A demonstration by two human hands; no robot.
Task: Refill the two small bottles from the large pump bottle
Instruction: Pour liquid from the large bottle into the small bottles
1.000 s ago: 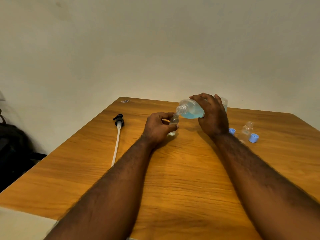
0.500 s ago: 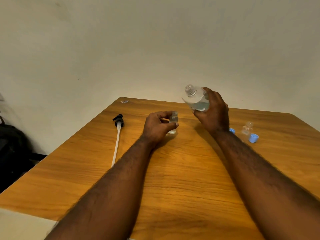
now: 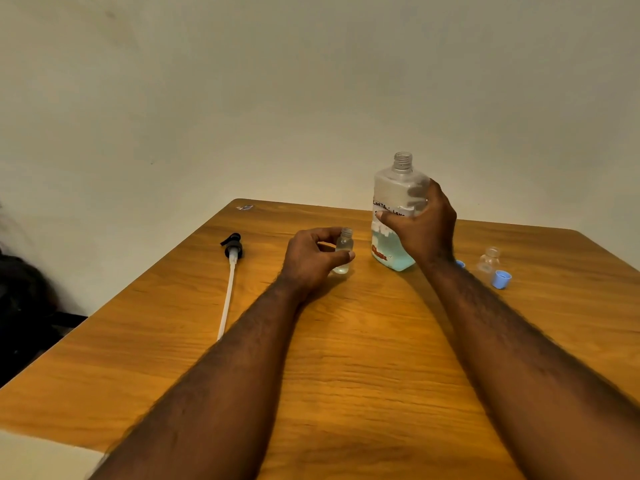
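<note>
The large clear bottle (image 3: 394, 199), uncapped and holding blue liquid in its lower part, stands upright on the wooden table (image 3: 363, 358), gripped around its middle by my right hand (image 3: 424, 225). My left hand (image 3: 311, 259) holds one small clear bottle (image 3: 344, 249) upright on the table, just left of the large bottle; it is open at the top. The second small bottle (image 3: 488, 259) stands uncapped at the right, beside a blue cap (image 3: 501, 279). Another blue cap (image 3: 460, 264) peeks out behind my right wrist.
The black pump head (image 3: 232, 245) with its long white tube (image 3: 227, 299) lies on the table's left side. A pale wall rises right behind the table's far edge. Something dark (image 3: 24, 299) sits on the floor at the left.
My right hand has swung the large bottle from tilted over the small bottle back to upright and set it down on the table. My left hand stays on the small bottle.
</note>
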